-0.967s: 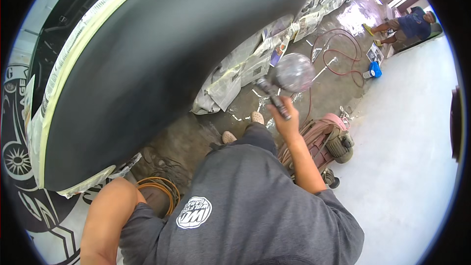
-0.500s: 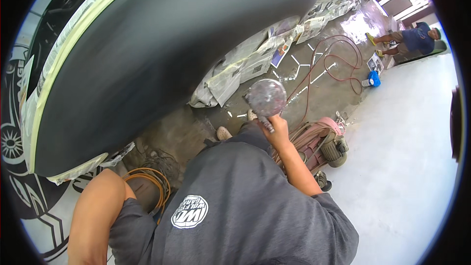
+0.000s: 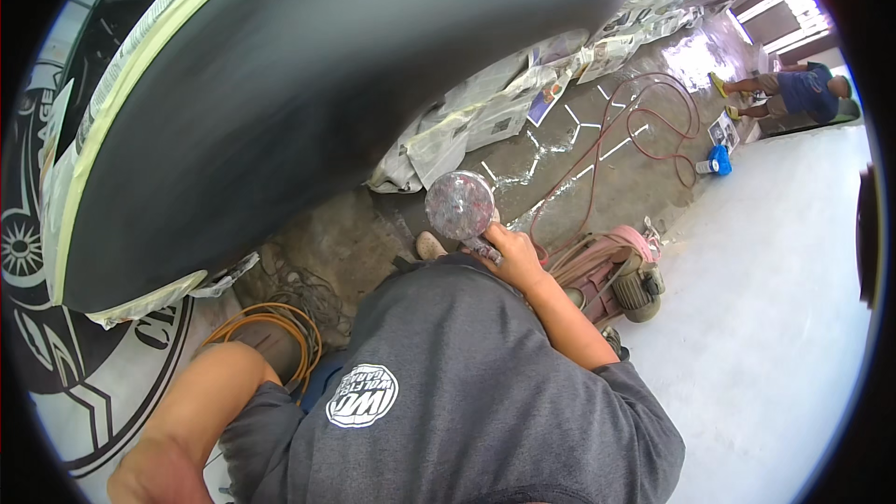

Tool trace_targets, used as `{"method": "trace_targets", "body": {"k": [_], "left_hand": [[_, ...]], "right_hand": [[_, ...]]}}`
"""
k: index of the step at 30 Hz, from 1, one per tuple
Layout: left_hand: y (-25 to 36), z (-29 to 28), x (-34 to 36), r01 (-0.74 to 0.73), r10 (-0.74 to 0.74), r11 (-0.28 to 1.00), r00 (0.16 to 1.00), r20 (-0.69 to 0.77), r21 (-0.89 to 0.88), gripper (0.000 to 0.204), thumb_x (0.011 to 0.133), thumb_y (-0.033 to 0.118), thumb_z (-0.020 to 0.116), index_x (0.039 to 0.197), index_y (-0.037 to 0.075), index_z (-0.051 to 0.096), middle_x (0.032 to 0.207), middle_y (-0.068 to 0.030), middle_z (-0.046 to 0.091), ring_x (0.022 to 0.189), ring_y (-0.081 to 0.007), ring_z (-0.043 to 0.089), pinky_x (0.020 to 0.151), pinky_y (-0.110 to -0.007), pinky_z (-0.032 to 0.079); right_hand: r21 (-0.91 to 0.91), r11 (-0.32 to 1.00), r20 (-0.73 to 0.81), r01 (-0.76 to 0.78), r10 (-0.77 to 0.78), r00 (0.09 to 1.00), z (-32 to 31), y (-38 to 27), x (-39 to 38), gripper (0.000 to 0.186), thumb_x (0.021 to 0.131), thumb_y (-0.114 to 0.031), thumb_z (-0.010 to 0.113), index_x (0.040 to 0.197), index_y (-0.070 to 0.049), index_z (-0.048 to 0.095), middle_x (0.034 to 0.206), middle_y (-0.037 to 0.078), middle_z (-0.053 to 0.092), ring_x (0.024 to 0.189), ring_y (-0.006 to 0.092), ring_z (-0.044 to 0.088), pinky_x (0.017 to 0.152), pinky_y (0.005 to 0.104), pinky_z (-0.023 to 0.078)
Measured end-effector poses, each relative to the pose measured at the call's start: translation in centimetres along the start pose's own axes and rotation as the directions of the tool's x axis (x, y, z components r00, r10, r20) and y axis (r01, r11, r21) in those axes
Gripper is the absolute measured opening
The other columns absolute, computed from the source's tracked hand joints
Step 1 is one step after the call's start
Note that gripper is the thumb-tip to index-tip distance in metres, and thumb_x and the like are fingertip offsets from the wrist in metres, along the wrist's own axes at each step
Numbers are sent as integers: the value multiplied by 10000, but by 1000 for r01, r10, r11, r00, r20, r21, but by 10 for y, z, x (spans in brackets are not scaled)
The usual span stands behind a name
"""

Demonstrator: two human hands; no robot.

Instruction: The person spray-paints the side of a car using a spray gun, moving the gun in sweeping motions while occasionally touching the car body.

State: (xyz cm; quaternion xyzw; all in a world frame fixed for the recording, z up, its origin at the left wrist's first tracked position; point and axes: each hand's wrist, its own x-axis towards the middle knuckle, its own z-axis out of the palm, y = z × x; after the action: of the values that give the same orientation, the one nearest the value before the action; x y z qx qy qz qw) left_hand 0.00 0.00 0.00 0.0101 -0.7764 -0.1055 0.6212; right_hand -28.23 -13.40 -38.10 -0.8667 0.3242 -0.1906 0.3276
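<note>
My right hand (image 3: 513, 259) is closed around the handle of a paint spray gun (image 3: 459, 205). The round, paint-spotted top of its cup faces up at me. The gun is held in front of my body, apart from the large curved matt black panel (image 3: 308, 84) beyond it. Pale yellow masking tape (image 3: 101, 135) and newspaper (image 3: 485, 117) line the panel's edges. My left arm is bent out to the side. At its end my left hand (image 3: 157, 474) shows only in part at the lower left, with its fingers hidden.
A red hose (image 3: 590, 163) snakes over the wet floor behind the gun. To the right stand a motor-driven compressor (image 3: 637, 291) and a white surface (image 3: 747, 317). Orange hose coils (image 3: 303, 341) lie at left. Another person (image 3: 807, 93) stands far right near a blue item (image 3: 720, 161).
My right hand has brought the spray gun left and slightly down, toward my body. My left forearm has swung lower, bringing part of the hand into view. The view has shifted slightly.
</note>
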Motion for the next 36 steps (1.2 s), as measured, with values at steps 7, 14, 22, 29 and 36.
{"method": "trace_targets", "body": {"k": [7,14,22,29,36], "left_hand": [[-31,7,-45,439,-389,877,887,248,-194,228,942,303,696,893,80,685,744,24,645,608,-93,575,537,-220,416],[-64,49,-98,859,-548,437,489,678,-266,415,842,256,835,1153,6,719,1049,-128,728,911,-307,697,761,-354,560],[-96,88,-125,928,-546,363,285,788,-84,347,930,287,719,1162,30,696,1107,-103,697,1035,-275,657,899,-368,520],[-108,90,-146,956,-565,287,227,793,-68,354,935,230,708,1231,37,699,1162,-94,676,1094,-255,621,961,-372,481],[-120,98,-176,883,-627,452,216,749,124,411,959,297,658,1294,58,671,1286,-99,617,1195,-270,533,1050,-388,413]], "right_hand": [[20,999,14,-29,29,999,25,13,3,438,831,-281,785,1186,-83,621,1098,122,711,911,358,706,753,446,573],[65,996,22,69,-70,997,33,16,6,418,841,-318,756,1178,-105,630,1050,131,696,844,364,703,708,463,565],[174,982,-126,-75,98,987,-2,2,-9,473,916,-416,728,1249,-91,643,1107,148,725,911,377,715,765,454,575],[208,967,-292,-149,207,934,-37,-25,-1,505,898,-321,770,1337,-115,633,1110,173,735,916,366,727,778,432,567],[240,956,-314,-170,242,918,-60,-48,0,470,892,-272,783,1296,-77,645,1120,168,724,964,355,716,818,420,555]]}}
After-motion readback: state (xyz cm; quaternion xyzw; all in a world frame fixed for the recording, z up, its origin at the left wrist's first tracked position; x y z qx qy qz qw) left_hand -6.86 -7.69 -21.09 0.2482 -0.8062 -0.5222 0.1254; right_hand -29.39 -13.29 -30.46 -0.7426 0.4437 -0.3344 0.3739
